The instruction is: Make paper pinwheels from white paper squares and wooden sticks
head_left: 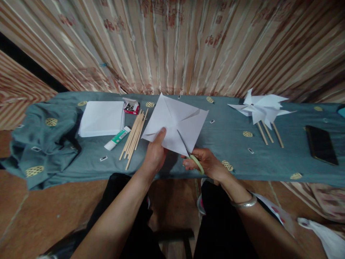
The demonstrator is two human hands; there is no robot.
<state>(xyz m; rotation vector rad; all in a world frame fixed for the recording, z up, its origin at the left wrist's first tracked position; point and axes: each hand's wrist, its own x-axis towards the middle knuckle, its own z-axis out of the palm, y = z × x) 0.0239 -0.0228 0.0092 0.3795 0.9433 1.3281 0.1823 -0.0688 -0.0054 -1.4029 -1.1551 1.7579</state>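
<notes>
My left hand (156, 153) pinches the near left edge of a white square paper sheet (175, 122), thumb on top, holding it tilted above the bench. The sheet shows diagonal creases and cuts. My right hand (206, 163) is closed round pale green-handled scissors (196, 162), whose blades reach into the sheet's near corner. A silver bangle (244, 203) sits on my right wrist.
A grey-blue cloth (229, 144) covers the low bench. On it lie a stack of white paper (101, 118), a glue tube (117, 138), several wooden sticks (134, 138), a red box of clips (131, 107), finished white pinwheels on sticks (260, 108) and a dark phone (321, 144).
</notes>
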